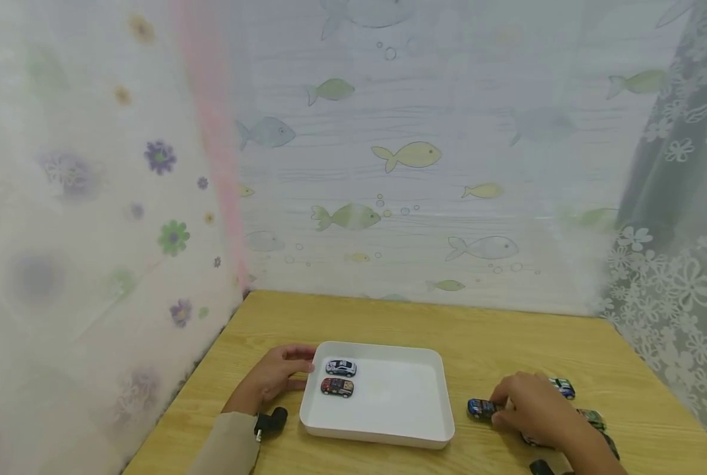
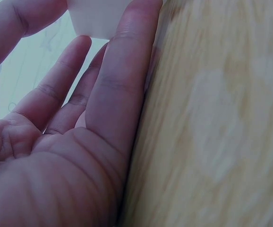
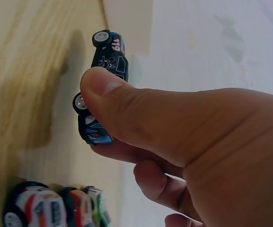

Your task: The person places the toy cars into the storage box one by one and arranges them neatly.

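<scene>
My left hand (image 1: 277, 375) is at the left side of a white tray (image 1: 389, 406). Its fingers are fairly straight, with fingertips right at the tray's wall (image 2: 96, 21) in the left wrist view. Inside the tray, a white-and-dark toy car (image 1: 340, 367) sits behind a red toy car (image 1: 337, 387), both near the left wall. To the right of the tray, my right hand (image 1: 534, 408) pinches a black-and-blue toy car (image 1: 480, 409) between thumb and fingers. The right wrist view shows the thumb across the side of this car (image 3: 115, 59), which bears the number 119.
Several more toy cars are around and partly behind my right hand, among them a green-and-white one (image 1: 562, 388) and a greenish one (image 1: 592, 418). The wooden table (image 1: 448, 323) meets a fish-patterned curtain (image 1: 412, 264) at the back and a flowered one (image 1: 121, 277) at left.
</scene>
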### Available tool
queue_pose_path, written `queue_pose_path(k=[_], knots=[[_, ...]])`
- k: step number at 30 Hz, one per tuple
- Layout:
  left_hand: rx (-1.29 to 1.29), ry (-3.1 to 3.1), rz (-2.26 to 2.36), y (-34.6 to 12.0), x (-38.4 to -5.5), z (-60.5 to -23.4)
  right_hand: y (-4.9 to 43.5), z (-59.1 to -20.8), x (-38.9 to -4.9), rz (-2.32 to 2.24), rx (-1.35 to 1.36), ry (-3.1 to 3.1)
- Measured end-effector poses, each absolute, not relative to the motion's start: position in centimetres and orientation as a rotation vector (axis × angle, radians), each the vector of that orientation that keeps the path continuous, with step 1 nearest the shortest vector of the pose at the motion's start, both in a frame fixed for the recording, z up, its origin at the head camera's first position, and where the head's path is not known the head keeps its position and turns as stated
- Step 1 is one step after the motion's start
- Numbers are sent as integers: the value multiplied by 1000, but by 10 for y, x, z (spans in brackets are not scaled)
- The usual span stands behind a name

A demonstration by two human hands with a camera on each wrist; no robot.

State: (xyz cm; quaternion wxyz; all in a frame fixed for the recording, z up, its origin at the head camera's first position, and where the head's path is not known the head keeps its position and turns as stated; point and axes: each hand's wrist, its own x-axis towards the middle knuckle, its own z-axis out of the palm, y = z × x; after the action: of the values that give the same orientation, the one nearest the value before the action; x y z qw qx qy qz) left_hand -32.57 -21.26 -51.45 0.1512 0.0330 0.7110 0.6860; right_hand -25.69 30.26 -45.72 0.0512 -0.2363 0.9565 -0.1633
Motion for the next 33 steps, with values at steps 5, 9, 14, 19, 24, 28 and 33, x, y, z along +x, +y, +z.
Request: queue_pose_path(k=[5,9,14,19,24,28,33], knots=[[76,2066,1961,-211,-326,-514,298,-450,-258,-471,-779,2966],[82,2067,1960,-211,-325,-514,293,-442,-258,-519,-787,2958],[111,2050,1963,-212,-326,-514,285,-430,-258,-604,-821,2917],[113,2054,1954,-212,-327,-515,276,-422,-259,-635,-868,2921],[114,2055,1954,-213,-327,-515,263,-412,-263,-631,-889,2945],[116,2050,1960,-213,-327,-514,252,-402,-264,-662,-889,2937],[113,2048,1962,-212,-325,-514,240,-393,-264,-727,-906,2932]])
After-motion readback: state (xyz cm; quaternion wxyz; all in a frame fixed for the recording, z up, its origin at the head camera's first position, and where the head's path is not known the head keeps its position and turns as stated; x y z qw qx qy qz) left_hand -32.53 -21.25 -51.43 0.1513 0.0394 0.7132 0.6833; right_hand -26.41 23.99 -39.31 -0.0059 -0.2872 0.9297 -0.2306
